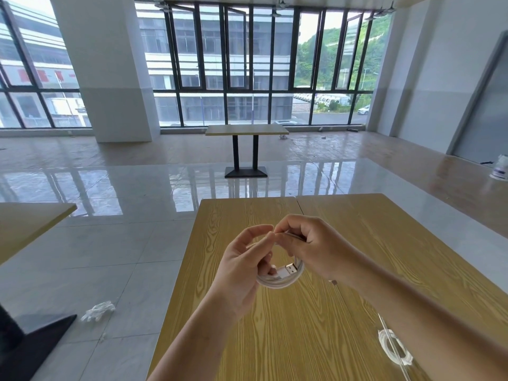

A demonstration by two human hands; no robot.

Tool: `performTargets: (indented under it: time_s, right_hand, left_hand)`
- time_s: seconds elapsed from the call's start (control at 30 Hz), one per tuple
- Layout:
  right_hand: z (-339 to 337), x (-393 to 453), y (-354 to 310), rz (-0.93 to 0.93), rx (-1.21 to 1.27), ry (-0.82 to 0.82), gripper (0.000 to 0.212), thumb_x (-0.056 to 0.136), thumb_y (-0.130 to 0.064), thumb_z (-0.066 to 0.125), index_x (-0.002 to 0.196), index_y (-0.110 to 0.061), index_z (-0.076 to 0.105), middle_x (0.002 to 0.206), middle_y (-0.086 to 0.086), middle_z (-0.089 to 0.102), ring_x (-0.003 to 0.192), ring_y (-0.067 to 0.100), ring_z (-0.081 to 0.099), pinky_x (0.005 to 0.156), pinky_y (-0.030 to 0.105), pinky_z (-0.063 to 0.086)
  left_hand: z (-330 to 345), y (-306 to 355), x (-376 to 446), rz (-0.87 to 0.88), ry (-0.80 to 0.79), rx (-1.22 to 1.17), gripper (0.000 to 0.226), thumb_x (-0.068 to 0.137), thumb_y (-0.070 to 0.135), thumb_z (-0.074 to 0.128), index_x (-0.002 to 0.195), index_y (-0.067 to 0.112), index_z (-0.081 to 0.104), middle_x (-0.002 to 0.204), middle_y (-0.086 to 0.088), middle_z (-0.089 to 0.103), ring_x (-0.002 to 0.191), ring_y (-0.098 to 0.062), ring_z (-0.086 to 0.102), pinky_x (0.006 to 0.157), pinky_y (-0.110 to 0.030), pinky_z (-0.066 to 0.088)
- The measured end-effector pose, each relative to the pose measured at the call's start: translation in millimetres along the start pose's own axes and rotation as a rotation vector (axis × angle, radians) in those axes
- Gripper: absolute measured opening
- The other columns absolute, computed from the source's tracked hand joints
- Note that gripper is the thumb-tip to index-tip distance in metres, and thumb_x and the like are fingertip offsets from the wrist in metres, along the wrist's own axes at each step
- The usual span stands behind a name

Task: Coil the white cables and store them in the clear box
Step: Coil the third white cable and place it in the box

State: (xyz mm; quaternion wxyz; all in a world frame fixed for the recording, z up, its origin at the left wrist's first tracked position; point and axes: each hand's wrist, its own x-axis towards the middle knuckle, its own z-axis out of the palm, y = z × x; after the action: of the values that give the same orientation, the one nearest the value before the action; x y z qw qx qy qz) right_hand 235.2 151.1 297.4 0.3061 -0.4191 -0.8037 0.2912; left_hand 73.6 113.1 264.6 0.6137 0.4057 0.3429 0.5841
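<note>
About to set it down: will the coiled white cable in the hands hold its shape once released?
Probably not: the coiled white cable looks thin and springy, with both hands holding its loops together. Its plug end lies loose inside, so it may unwind. Likely light.

Glossy tiled floor (110,243) (reflecting dark-framed windows (233,64)).

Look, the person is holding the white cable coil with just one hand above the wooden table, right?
Not quite. Both hands are on it: the left hand holds the white cable coil and the right hand pinches its upper part. The rest is right: it is held above the wooden table, as the head view shows.
</note>
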Motion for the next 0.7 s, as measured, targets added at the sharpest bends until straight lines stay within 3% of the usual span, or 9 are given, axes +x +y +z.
performTargets:
  time_s: [0.13,0.3,0.4,0.53,0.63,0.7]
  right_hand:
    - [-4.1,0.2,-5.0,0.045,0.095,-0.061,0.019,0.101,-0.031,0.055,0.095,-0.021,0.07,0.06,-0.006,0.059,0.045,0.003,0.043,0.045,0.018,0.036]
    - [-17.8,0.3,-1.5,0.12,0.158,-0.149,0.024,0.102,-0.025,0.052,0.099,-0.022,0.075,0.059,0.0,0.058,0.044,0.012,0.036,0.042,0.024,0.029]
    - [-27.3,2.1,-0.9,0.115,0.131,-0.185,0.021,0.099,-0.015,0.058,0.098,-0.024,0.077,0.064,-0.005,0.068,0.05,0.022,0.039,0.047,0.029,0.03]
    - [-34.5,2.5,1.9,0.05,0.04,-0.184,0.022,0.096,-0.012,0.062,0.098,-0.028,0.077,0.07,-0.005,0.071,0.054,0.022,0.044,0.05,0.031,0.035]
    - [-34.2,-2.4,5.0,0.046,0.035,-0.152,0.024,0.097,-0.012,0.06,0.103,-0.031,0.075,0.067,-0.012,0.07,0.05,0.009,0.051,0.05,0.022,0.042]
    - [-29.2,-8.6,6.8,0.059,0.036,-0.155,0.026,0.098,-0.01,0.058,0.106,-0.029,0.073,0.07,-0.014,0.071,0.056,0.001,0.061,0.058,0.016,0.05]
  left_hand:
    - [0.7,-1.3,3.3,-0.007,0.021,-0.015,0.031,0.077,0.031,0.067,0.098,0.008,0.069,0.057,0.003,0.031,0.048,-0.009,0.028,0.045,-0.021,0.037]
    - [-3.8,-2.3,5.2,-0.022,0.068,-0.024,0.023,0.076,0.03,0.068,0.087,0.01,0.071,0.056,0.002,0.029,0.047,-0.009,0.027,0.045,-0.022,0.036]
    - [-4.9,-1.5,5.6,-0.03,0.077,-0.02,0.022,0.075,0.031,0.069,0.081,0.01,0.072,0.054,0.002,0.028,0.044,-0.009,0.025,0.041,-0.021,0.035]
    - [-2.9,1.3,5.5,-0.058,0.066,-0.051,0.022,0.082,0.03,0.065,0.084,0.01,0.072,0.054,0.002,0.024,0.044,-0.01,0.021,0.038,-0.021,0.034]
    - [0.1,2.5,6.0,-0.057,0.083,-0.08,0.02,0.092,0.025,0.06,0.084,0.01,0.071,0.055,0.003,0.023,0.045,-0.01,0.02,0.037,-0.021,0.034]
    - [1.2,3.5,7.1,-0.054,0.103,-0.121,0.022,0.094,0.024,0.059,0.082,0.011,0.071,0.055,0.003,0.023,0.045,-0.01,0.021,0.036,-0.021,0.035]
